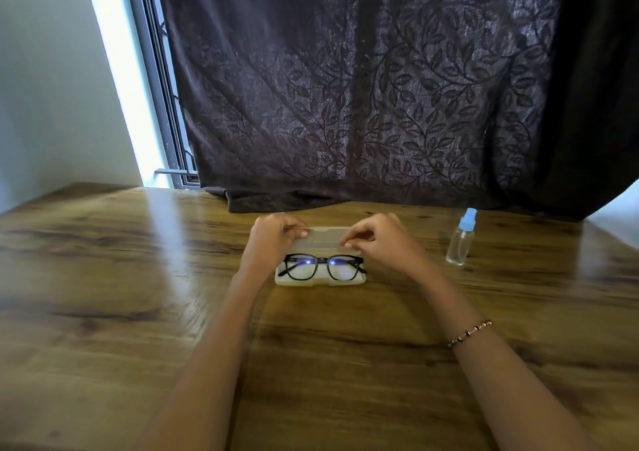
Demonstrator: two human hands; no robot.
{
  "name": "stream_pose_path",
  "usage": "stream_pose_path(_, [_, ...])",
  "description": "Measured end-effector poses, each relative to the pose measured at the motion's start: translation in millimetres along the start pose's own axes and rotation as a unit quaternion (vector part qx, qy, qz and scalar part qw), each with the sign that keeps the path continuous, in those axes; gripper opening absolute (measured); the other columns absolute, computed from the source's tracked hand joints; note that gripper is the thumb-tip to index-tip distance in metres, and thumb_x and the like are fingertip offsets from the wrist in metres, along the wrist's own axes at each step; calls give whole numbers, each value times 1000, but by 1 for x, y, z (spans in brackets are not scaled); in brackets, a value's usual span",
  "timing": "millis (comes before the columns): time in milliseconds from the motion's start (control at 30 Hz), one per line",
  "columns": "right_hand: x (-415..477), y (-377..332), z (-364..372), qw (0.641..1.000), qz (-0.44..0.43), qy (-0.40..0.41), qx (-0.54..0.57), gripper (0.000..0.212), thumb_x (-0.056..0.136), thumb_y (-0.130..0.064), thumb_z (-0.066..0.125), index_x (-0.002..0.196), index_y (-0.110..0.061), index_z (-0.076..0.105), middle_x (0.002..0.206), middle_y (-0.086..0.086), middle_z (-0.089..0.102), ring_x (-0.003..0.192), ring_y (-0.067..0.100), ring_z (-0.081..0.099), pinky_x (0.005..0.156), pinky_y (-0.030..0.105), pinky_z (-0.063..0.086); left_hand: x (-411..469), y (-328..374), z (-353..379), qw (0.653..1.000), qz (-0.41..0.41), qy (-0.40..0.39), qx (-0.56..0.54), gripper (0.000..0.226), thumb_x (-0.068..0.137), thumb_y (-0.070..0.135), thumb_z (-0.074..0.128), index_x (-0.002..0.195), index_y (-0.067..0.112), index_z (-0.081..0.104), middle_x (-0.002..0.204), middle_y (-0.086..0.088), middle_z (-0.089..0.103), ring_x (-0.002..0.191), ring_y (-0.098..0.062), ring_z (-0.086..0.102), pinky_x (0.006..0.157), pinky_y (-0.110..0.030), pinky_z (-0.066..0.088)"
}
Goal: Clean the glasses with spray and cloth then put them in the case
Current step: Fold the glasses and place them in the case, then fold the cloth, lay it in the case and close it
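Observation:
Black-framed glasses (pixel 321 266) lie in the bottom half of a white translucent case (pixel 287 280) at the table's middle. The case lid (pixel 323 238) stands raised behind them. My left hand (pixel 273 239) pinches the lid's left end and my right hand (pixel 377 238) pinches its right end. A clear spray bottle (pixel 460 239) with a blue cap stands upright to the right of the case, apart from my hands. No cloth is visible.
The wooden table (pixel 138 295) spreads wide around the case. A dark leaf-patterned curtain (pixel 345 87) hangs behind and touches the table's far edge. A bright window strip (pixel 131 80) and a wall are at the left.

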State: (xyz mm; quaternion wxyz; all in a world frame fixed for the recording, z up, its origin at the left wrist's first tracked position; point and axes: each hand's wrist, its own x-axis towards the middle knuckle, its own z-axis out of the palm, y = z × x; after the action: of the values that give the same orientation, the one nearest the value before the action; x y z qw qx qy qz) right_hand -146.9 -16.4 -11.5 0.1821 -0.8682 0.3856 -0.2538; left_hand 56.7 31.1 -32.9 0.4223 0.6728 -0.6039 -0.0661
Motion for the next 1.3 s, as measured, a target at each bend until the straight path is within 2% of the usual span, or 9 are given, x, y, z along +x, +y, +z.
stream_pose_path(67, [-1, 2, 0, 1000, 11, -3, -13, 9, 86, -18, 70, 92, -21, 76, 91, -5, 72, 78, -6, 58, 73, 14, 48, -1, 0, 0, 1000, 3, 1, -2, 17, 86, 16, 67, 101, 14, 74, 102, -1, 72, 87, -7, 57, 81, -17, 38])
stream_pose_path(200, [-1, 3, 9, 999, 34, -19, -21, 8, 86, -17, 70, 91, -21, 76, 93, -4, 70, 87, 4, 62, 86, 33, 55, -2, -1, 0, 1000, 17, 11, -14, 15, 85, 15, 68, 98, 13, 75, 99, 1, 73, 83, -4, 57, 79, -14, 37])
stream_pose_path(400, [1, 7, 22, 999, 40, -15, -25, 11, 88, -18, 67, 91, -26, 74, 104, 2, 65, 95, 8, 56, 86, 31, 50, -3, -2, 0, 1000, 17, 10, -17, 14, 86, 15, 67, 97, 15, 75, 97, 3, 71, 86, -5, 58, 85, -20, 42])
stream_pose_path(567, [-1, 5, 19, 999, 31, -6, -7, 11, 87, -18, 68, 92, -25, 75, 97, -6, 69, 98, 9, 60, 90, 33, 52, -1, -5, -2, 1000, -16, -11, -8, 16, 86, 17, 67, 101, 15, 73, 100, 1, 71, 89, -8, 58, 85, -23, 43])
stream_pose_path(667, [-4, 3, 0, 999, 29, 30, 5, 11, 87, -16, 67, 94, -20, 75, 90, -12, 68, 83, -6, 57, 74, 6, 48, -1, -9, -3, 999, -32, -26, 12, 19, 87, 18, 67, 105, 15, 72, 104, 1, 69, 93, -9, 57, 85, -22, 42])
stream_pose_path(800, [-7, 28, -22, 987, 113, 111, 18, 8, 86, -14, 68, 91, -17, 73, 93, 0, 71, 87, 8, 64, 76, 18, 53, 0, -10, -6, 998, -57, -41, 5, 23, 86, 21, 67, 109, 17, 69, 102, 3, 64, 95, -9, 53, 84, -24, 41])
stream_pose_path(900, [-12, 52, -24, 971, 184, 146, -36, 12, 88, -13, 66, 98, -10, 72, 100, 1, 70, 87, 7, 56, 67, 8, 41, 2, -11, -7, 995, -73, -61, -5, 26, 86, 25, 68, 111, 19, 68, 106, 0, 64, 97, -12, 53, 84, -25, 41])
stream_pose_path(967, [-15, 62, -21, 962, 221, 151, -51, 15, 89, -15, 66, 101, -8, 71, 101, 4, 71, 77, 6, 55, 53, 8, 32, 3, -13, -7, 995, -78, -63, -10, 26, 85, 28, 69, 110, 20, 68, 108, 0, 65, 98, -12, 54, 84, -25, 42])
stream_pose_path(1300, [-15, 69, -14, 949, 282, 141, 0, 16, 84, -26, 72, 87, -10, 69, 84, 1, 69, 64, 1, 53, 51, 14, 31, 1, -15, -6, 998, -38, -45, 8, 35, 90, 40, 58, 115, 16, 65, 109, 0, 66, 97, -10, 55, 84, -23, 42])
